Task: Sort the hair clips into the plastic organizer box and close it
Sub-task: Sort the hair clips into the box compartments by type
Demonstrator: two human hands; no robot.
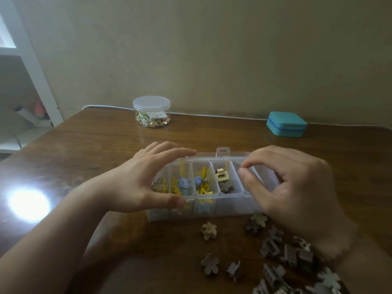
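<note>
Sorting roughly half done, we judge: organizer box (212, 206) at table (84, 155) centre, lid open. Left compartments hold yellow and blue clips (183, 184); next one holds cream clip (222, 176); rightmost looks empty. Loose pile of clips (282, 257) at 5 o'clock of box not yet sorted. Left hand (135, 185) grips box end, fingers spread. Right hand (297, 187) pinches thumb to forefinger over rightmost compartment; whether it holds anything we cannot tell. Round jar (151, 112) at 11 o'clock holds small trinkets; teal case (286, 124) at 1 o'clock closed.
</note>
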